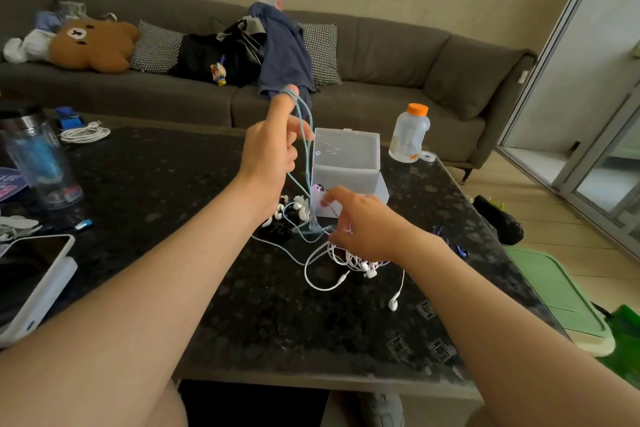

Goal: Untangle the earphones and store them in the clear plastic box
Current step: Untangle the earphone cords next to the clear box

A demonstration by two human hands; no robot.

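The left hand (270, 152) was raised above the tabletop (242, 305) with one finger pointing up and the blue cord (305, 135) hooked over its tip, the other fingers loosely curled beside the hanging strands, so the hand was carrying the cord rather than spread wide. From that finger the blue cord dropped in a long doubled line to a knot of loops on the tabletop, just in front of the clear plastic box (349, 177), which stood open with its lid tipped back. The right hand (363, 224) reached down into that knot with thumb and fingers bent; whether it pinched a strand or only touched the heap could not be told. Under and just beside its wrist lay the white earphones (349, 262), bunched, with one bud trailing off toward the near edge. To do this step well, the lifted cord probably needed to stay lightly taut while the lower hand teased one loop free at a time, because a hard pull would likely tighten the knot or drag the white earphones along. A bottle (408, 135) with an orange cap stood behind the box, and a sofa (381, 55) ran along the wall beyond.
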